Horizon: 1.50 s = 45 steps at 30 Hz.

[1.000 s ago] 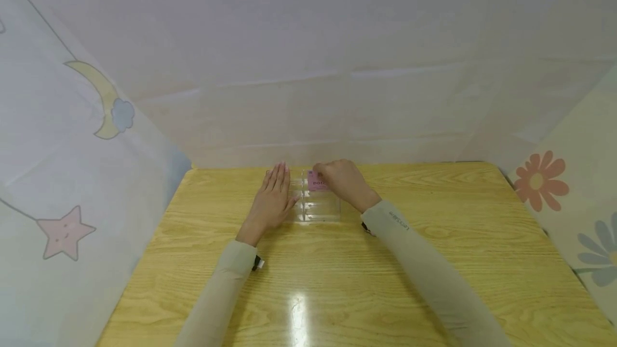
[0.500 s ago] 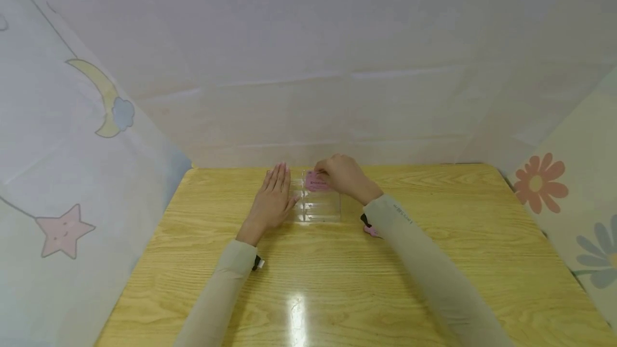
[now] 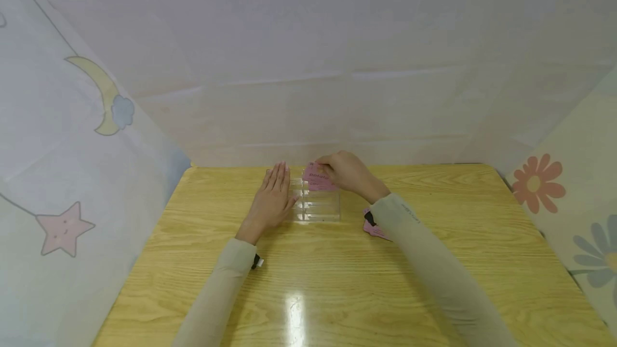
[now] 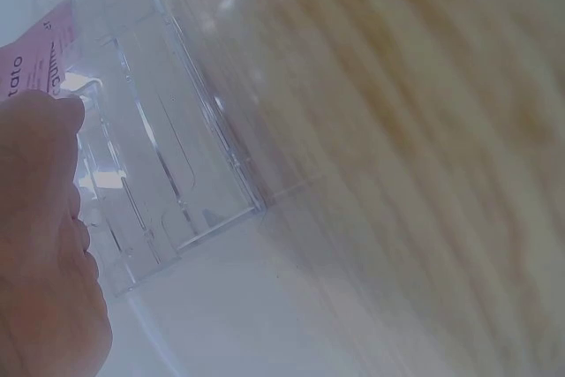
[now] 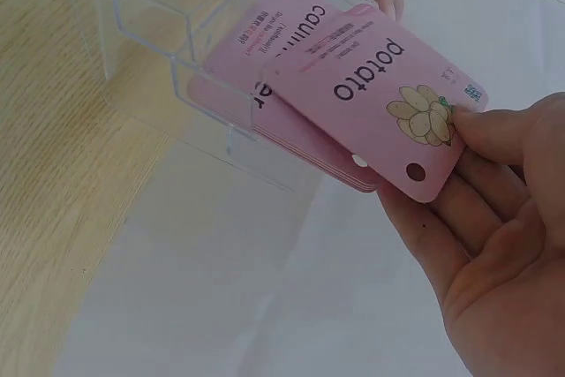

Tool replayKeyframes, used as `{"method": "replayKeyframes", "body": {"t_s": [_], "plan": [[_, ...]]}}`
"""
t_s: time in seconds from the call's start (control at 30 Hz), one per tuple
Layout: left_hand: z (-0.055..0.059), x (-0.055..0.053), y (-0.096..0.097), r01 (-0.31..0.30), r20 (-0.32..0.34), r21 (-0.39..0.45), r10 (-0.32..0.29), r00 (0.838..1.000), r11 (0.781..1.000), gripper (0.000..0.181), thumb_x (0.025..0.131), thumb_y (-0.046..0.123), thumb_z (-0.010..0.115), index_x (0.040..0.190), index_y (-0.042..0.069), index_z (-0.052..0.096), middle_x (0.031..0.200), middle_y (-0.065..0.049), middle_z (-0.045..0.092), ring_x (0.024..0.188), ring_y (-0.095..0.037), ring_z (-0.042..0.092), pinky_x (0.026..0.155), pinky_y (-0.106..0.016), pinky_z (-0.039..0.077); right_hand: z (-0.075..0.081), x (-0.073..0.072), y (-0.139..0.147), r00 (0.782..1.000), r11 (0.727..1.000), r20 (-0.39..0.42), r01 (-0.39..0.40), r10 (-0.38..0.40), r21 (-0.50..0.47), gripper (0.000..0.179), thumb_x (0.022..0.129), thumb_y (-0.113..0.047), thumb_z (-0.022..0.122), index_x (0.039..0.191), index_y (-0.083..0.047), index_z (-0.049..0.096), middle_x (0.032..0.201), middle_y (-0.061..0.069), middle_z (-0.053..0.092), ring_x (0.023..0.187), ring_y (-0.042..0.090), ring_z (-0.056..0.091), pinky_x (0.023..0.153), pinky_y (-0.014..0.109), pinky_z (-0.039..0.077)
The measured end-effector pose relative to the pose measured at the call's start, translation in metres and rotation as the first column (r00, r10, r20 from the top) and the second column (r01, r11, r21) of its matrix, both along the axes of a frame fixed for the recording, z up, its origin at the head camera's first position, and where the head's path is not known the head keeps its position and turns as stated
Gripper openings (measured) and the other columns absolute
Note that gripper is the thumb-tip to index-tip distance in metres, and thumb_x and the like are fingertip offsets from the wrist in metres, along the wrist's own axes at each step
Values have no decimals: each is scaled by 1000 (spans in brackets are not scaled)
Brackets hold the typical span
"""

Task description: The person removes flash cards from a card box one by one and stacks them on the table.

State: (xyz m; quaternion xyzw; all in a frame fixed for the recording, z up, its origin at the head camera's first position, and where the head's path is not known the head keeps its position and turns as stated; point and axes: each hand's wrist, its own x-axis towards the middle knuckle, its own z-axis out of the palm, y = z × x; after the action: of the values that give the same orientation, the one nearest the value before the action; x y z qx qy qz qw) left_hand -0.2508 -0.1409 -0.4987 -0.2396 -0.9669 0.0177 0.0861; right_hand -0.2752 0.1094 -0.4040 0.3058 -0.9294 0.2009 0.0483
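Observation:
My right hand pinches a pink flash card printed "potato", with a drawing of potatoes, between thumb and fingers. Behind it, a stack of similar pink cards, its front one partly covered, stands in the rear slot of a clear plastic tiered holder. The potato card sits higher than the stack and tilts across it, overlapping it. My left hand rests flat on the holder's left half, fingers straight and together, hiding much of that side. In the left wrist view, its thumb lies near the clear dividers.
More pink cards lie on the wooden table beneath my right wrist, partly hidden by the sleeve. A pale fabric backdrop rises just behind the holder, with printed side panels left and right.
My right hand has drawn the potato card upward and slightly left, uncovering a card behind it. More of the pink cards under the right wrist now shows. The left hand stays put.

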Motion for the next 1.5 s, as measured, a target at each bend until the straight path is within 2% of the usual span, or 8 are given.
{"method": "replayKeyframes", "body": {"t_s": [0.3,0.53,0.7,0.87,1.07,1.23,1.37,1.5], "plan": [[-1,-3,-1,0,7,-13,0,1000,1000,81,114,47,36,166,-7,5,176,-24,-1,166,-38,10,138,-48,7,11,5,4,997,992,-77,-10,1,-122,22,100,-13,71,118,-3,80,115,15,80,102,30,80,88,42,66],[-1,-3,0,0,4,-18,0,1000,1000,82,113,47,37,166,-7,5,177,-25,8,167,-37,6,138,-48,6,13,4,12,1000,978,-20,5,-9,-210,22,101,-10,69,121,-4,79,119,16,79,98,25,79,83,39,66],[0,-3,-1,2,6,-5,-2,1000,1000,82,113,46,39,166,-7,5,177,-25,7,167,-37,6,138,-48,7,15,6,21,999,967,34,34,-26,-251,25,103,-6,64,124,-4,78,123,18,78,82,22,70,74,34,56],[-1,-4,-1,2,6,-6,-2,1000,1000,82,113,46,40,166,-7,6,177,-25,4,166,-38,9,138,-48,7,16,5,31,995,958,96,59,-33,-279,26,104,-7,63,125,-4,77,124,18,77,90,22,72,77,34,57],[0,-4,-2,4,19,-19,-4,1000,1000,82,114,47,36,166,-7,3,176,-23,-4,166,-39,9,138,-49,6,12,4,46,985,957,163,102,-59,-271,25,104,-7,62,125,-3,77,124,18,78,105,31,77,89,46,64],[0,-4,-2,-2,19,-27,2,1000,1000,83,113,47,36,166,-6,1,177,-24,1,167,-38,6,138,-48,5,10,4,55,979,964,191,116,-70,-241,26,105,-8,62,125,-1,76,124,20,77,109,34,77,91,48,64],[-1,-4,-2,-3,23,-23,3,1000,1000,83,114,47,36,165,-6,0,177,-25,3,167,-37,4,138,-48,5,10,5,62,972,964,221,131,-79,-233,26,105,-7,61,126,-1,76,124,21,76,95,28,75,78,38,60],[-2,-3,-1,3,22,0,-3,1000,1000,82,113,46,38,166,-6,1,177,-24,1,167,-38,7,138,-49,5,5,5,72,960,962,265,156,-94,-224,27,106,-9,60,127,-2,75,125,21,76,75,19,62,64,28,47]]}}
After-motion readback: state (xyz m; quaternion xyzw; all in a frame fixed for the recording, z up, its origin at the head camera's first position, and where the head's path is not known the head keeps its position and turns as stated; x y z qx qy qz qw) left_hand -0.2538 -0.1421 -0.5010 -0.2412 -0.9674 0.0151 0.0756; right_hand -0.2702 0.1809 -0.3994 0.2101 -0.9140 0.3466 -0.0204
